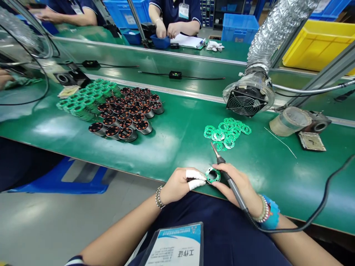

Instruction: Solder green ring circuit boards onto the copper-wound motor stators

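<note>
Near the table's front edge, my left hand (181,183), with white wraps on two fingers, pinches a round motor part topped by a green ring-shaped circuit board (213,175). My right hand (241,184) steadies the other side of that part with thumb and finger. Lying across the same hand is a soldering iron (231,184), its tip pointing up and away, apart from the board. Just beyond its tip lies a loose heap of green ring boards (229,131). Copper-wound motor stators (126,123) stand in rows at the left.
Stacked green boards (88,96) stand behind the stators. A fan on a foil duct (246,99) hangs at the right, near a round container (290,121) and a soldering sponge (312,141). The iron's cable (318,208) loops over my right forearm. Co-workers sit across the bench.
</note>
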The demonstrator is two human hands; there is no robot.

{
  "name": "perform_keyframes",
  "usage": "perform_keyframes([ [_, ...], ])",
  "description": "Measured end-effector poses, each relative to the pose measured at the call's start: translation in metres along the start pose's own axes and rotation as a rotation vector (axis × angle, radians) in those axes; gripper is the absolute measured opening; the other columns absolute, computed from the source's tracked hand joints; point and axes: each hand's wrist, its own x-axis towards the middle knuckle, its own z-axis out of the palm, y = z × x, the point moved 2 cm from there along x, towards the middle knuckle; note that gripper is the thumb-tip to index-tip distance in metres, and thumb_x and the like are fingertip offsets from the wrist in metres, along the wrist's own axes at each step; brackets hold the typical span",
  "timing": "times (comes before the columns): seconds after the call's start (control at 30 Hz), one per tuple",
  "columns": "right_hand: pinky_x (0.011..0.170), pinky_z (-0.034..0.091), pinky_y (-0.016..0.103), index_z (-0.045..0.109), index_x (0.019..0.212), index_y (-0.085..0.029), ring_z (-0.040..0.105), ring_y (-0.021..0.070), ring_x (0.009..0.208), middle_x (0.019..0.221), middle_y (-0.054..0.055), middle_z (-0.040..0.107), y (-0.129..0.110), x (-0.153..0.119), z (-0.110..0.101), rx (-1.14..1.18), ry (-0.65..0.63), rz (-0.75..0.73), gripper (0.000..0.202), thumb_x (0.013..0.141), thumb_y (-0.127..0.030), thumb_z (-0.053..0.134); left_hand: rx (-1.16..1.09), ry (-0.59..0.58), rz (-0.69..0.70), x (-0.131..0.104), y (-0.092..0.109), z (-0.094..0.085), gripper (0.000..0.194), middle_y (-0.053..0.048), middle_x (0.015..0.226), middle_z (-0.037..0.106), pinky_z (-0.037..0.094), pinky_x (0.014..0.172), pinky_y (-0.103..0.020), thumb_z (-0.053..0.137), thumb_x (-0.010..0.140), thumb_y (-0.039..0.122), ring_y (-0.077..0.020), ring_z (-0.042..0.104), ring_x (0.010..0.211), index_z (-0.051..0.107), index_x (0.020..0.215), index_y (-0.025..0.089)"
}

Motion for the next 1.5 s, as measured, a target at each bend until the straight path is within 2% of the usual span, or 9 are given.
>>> perform_keyframes([
  [0.1, 0.083, 0.049, 0.035, 0.046, 0.117, -0.019, 0.057, 0.0214, 0.095, 0.104, 0.009, 0.058, -0.005, -0.007, 0.008, -0.034, 0.094, -0.002, 0.038, 0.082, -0.018, 0.059, -0.209, 0.036, -0.116, 0.007, 0.003, 0.006, 0.009, -0.003, 0.075, 0.064, 0.047, 0.066, -0.025, 0.068, 0.070, 0.024, -0.0130, 0.058, 0.068, 0.066, 0.071, 0.016],
  [0.23, 0.083, 0.048, 0.035, 0.048, 0.116, -0.018, 0.055, 0.0215, 0.096, 0.103, 0.009, 0.058, -0.008, -0.006, 0.008, -0.014, 0.108, -0.010, 0.037, 0.081, -0.015, 0.059, -0.441, 0.017, -0.275, 0.012, 0.006, 0.011, 0.014, 0.002, 0.062, 0.056, 0.044, 0.055, -0.021, 0.069, 0.065, 0.022, -0.0086, 0.051, 0.055, 0.058, 0.065, 0.013],
  [0.4, 0.078, 0.048, 0.034, 0.054, 0.104, -0.019, 0.055, 0.0194, 0.089, 0.093, 0.007, 0.060, -0.011, 0.001, 0.003, 0.030, 0.116, -0.038, 0.023, 0.084, -0.010, 0.051, -0.606, 0.043, -0.341, 0.006, 0.003, 0.010, 0.016, 0.002, 0.063, 0.056, 0.047, 0.060, -0.024, 0.069, 0.065, 0.022, -0.0097, 0.055, 0.057, 0.057, 0.068, 0.012],
  [0.63, 0.078, 0.049, 0.034, 0.054, 0.105, -0.021, 0.054, 0.0196, 0.092, 0.097, 0.008, 0.058, -0.015, 0.010, 0.009, 0.069, 0.111, -0.092, 0.024, 0.085, -0.010, 0.048, -0.581, 0.008, -0.317, 0.003, 0.000, 0.011, 0.022, 0.002, 0.068, 0.055, 0.048, 0.066, -0.026, 0.069, 0.070, 0.030, -0.0096, 0.055, 0.061, 0.055, 0.072, 0.013],
  [0.87, 0.072, 0.049, 0.034, 0.054, 0.103, -0.019, 0.052, 0.0200, 0.084, 0.080, 0.006, 0.057, -0.016, 0.018, 0.023, 0.059, 0.098, -0.123, 0.022, 0.085, -0.011, 0.045, -0.614, 0.031, -0.273, 0.001, -0.005, 0.011, 0.018, 0.001, 0.075, 0.057, 0.045, 0.073, -0.027, 0.066, 0.074, 0.029, -0.0111, 0.055, 0.069, 0.055, 0.079, 0.015],
  [1.07, 0.078, 0.048, 0.035, 0.052, 0.106, -0.021, 0.051, 0.0203, 0.090, 0.090, 0.006, 0.058, -0.016, 0.019, 0.019, 0.068, 0.111, -0.098, 0.026, 0.083, -0.008, 0.048, -0.640, 0.010, -0.265, 0.000, -0.007, 0.009, 0.017, 0.001, 0.074, 0.056, 0.044, 0.073, -0.026, 0.067, 0.073, 0.026, -0.0111, 0.056, 0.069, 0.055, 0.078, 0.014],
  [1.33, 0.074, 0.047, 0.039, 0.052, 0.107, -0.019, 0.051, 0.0220, 0.084, 0.084, 0.007, 0.058, -0.019, 0.019, 0.026, 0.000, 0.106, -0.090, 0.025, 0.084, -0.013, 0.045, -0.584, 0.023, -0.257, 0.000, -0.006, 0.011, 0.017, 0.000, 0.076, 0.056, 0.044, 0.076, -0.027, 0.064, 0.075, 0.029, -0.0121, 0.054, 0.073, 0.055, 0.078, 0.014],
  [1.5, 0.077, 0.046, 0.037, 0.053, 0.106, -0.020, 0.052, 0.0209, 0.086, 0.084, 0.005, 0.058, -0.020, 0.011, 0.008, 0.045, 0.160, -0.044, 0.025, 0.083, -0.009, 0.049, -0.560, 0.025, -0.294, -0.002, -0.007, 0.009, 0.014, 0.001, 0.071, 0.058, 0.041, 0.073, -0.026, 0.062, 0.075, 0.027, -0.0131, 0.057, 0.071, 0.054, 0.075, 0.016],
])
